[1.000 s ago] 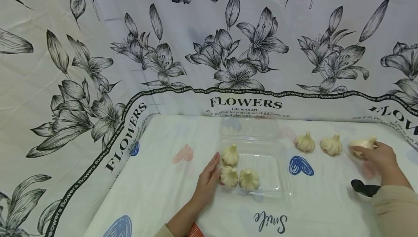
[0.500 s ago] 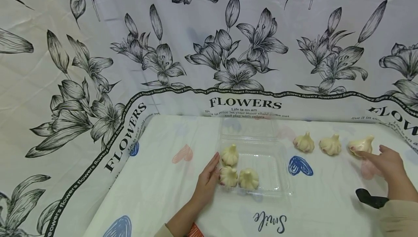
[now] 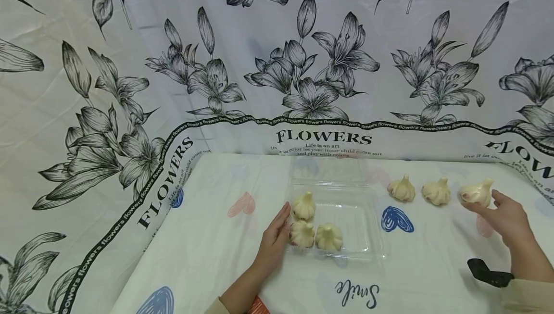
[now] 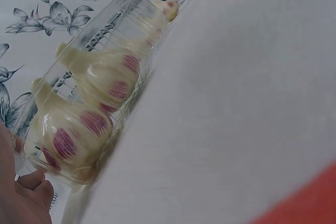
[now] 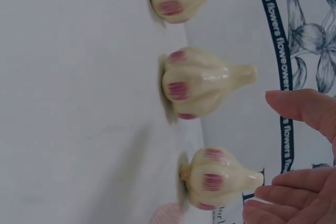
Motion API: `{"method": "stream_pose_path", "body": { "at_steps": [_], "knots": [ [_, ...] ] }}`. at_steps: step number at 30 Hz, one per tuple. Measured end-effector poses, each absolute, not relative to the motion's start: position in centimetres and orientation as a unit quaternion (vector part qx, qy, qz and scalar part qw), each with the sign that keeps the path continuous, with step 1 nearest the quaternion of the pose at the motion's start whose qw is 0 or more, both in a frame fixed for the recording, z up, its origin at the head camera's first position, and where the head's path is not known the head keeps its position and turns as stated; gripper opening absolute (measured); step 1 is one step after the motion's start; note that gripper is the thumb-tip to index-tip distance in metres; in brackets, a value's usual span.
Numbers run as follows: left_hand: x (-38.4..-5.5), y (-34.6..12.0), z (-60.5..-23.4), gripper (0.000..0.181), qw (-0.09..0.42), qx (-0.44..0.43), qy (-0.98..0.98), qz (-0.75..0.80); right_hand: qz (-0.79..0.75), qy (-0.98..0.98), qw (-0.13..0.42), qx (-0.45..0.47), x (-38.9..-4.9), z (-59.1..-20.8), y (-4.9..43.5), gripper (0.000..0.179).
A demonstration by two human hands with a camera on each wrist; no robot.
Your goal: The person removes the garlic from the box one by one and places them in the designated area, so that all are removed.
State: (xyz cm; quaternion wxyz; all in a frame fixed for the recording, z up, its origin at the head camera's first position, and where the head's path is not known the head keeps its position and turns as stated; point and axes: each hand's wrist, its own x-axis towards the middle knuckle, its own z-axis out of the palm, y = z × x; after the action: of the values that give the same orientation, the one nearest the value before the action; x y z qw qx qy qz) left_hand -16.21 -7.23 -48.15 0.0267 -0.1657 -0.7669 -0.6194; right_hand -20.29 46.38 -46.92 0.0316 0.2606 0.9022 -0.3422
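Straight fingers of my left hand [image 3: 274, 237] lie along the left side of a clear plastic clamshell box [image 3: 355, 254], its lid folded back. Three garlic bulbs stand in it: a far-left one [image 3: 304, 206], a near-left one [image 3: 301, 234] and one beside that [image 3: 329, 237]. On the right, my right hand [image 3: 504, 218] is spread next to a garlic bulb [image 3: 477, 192], thumb and fingers apart around its near right side. In the right wrist view, fingertips [image 5: 262, 192] come up to this bulb's stem [image 5: 252, 178], and nothing is gripped.
Two more garlic bulbs, a middle one [image 3: 437, 192] and a left one [image 3: 401, 189], stand in a row with it. The white cloth [image 3: 207, 237] has printed hearts and lettering. A flowered curtain [image 3: 259, 78] closes off the back. Something black [image 3: 489, 273] juts out by the right wrist.
My right hand has let go of the rightmost garlic bulb and drawn back slightly to the right and nearer, staying close beside it. The left hand and the box have not moved.
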Motion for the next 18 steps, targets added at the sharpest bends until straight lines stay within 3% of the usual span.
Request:
{"method": "stream_pose_path", "body": {
  "at_steps": [9,18],
  "knots": [
    [-16.1,-7.2,-48.1,0.044,0.025,-0.165,-0.767,-0.62,-0.35,0.909,0.038,0.222,-17.4,-41.8,40.6,0.101],
    [-16.1,-7.2,-48.1,0.044,0.027,-0.169,-0.768,-0.617,-0.309,0.938,0.043,0.152,-16.7,-40.7,38.1,0.097]
  ]
}}
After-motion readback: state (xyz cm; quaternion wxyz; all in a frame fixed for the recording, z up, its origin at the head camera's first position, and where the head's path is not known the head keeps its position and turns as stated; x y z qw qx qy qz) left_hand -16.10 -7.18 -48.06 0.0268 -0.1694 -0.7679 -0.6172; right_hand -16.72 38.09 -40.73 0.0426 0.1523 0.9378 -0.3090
